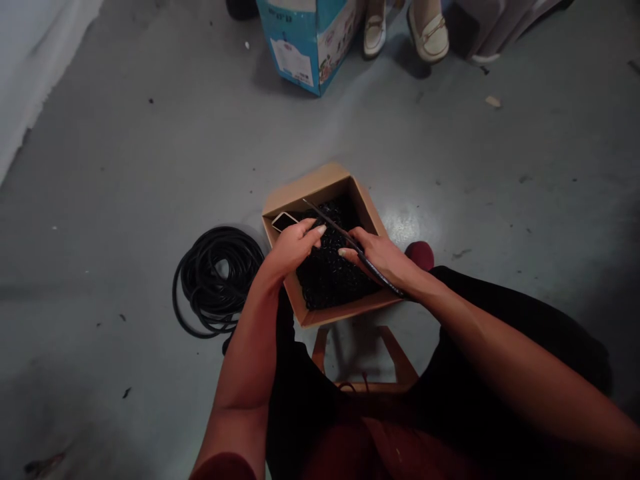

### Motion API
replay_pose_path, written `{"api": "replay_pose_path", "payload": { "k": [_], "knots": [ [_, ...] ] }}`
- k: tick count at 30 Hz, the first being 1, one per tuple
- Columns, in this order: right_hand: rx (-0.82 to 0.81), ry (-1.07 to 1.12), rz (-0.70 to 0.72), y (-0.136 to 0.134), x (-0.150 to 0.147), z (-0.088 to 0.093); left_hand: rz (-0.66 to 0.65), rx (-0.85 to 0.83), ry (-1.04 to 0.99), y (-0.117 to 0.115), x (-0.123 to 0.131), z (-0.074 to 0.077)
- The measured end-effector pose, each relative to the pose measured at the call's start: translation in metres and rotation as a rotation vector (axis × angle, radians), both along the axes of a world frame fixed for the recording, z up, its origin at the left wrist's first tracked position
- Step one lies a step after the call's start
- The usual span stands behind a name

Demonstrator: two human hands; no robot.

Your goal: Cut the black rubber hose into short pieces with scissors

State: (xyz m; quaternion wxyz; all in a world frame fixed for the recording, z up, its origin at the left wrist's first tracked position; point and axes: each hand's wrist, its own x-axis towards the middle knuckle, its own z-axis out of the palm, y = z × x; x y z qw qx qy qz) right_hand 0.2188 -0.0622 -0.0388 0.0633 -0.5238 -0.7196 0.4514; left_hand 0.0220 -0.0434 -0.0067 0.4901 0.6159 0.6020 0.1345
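A thin black cable slants across the open cardboard box, its bare-looking tip pointing up and left. My right hand is closed around this cable, which runs between thumb and fingers and back along the wrist. My left hand hovers over the box's left side, thumb and fingers drawn together beside the cable; what they pinch, if anything, is too small to make out. Below both hands, a heap of shiny small black pieces fills the box. A small pale-edged rectangular holder sits in its upper left corner.
A coil of black cable lies on the grey floor left of the box. Ahead stand a blue printed carton and another person's shoes. A grey plastic stool is at upper right. Wooden legs show between my knees.
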Motion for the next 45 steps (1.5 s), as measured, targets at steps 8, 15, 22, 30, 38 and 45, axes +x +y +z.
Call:
{"api": "replay_pose_path", "payload": {
  "k": [8,15,22,30,38,45],
  "knots": [
    [0.060,-0.006,0.020,0.000,0.003,0.008,0.050,-0.089,-0.246,0.000,-0.002,-0.002],
    [0.054,-0.056,0.048,-0.002,0.001,0.000,-0.031,-0.047,-0.049,0.001,-0.007,0.007],
    [0.041,-0.092,0.046,-0.004,-0.002,-0.002,-0.064,-0.050,0.011,0.002,-0.008,0.010],
    [0.033,-0.104,0.058,-0.008,-0.002,0.000,-0.124,-0.062,0.089,0.002,-0.011,0.012],
    [-0.072,-0.041,0.024,-0.026,-0.007,-0.015,-0.277,-0.101,0.156,0.002,-0.016,0.007],
    [-0.107,0.051,0.047,-0.028,-0.005,-0.019,-0.329,-0.041,0.237,0.002,-0.017,0.000]
  ]
}}
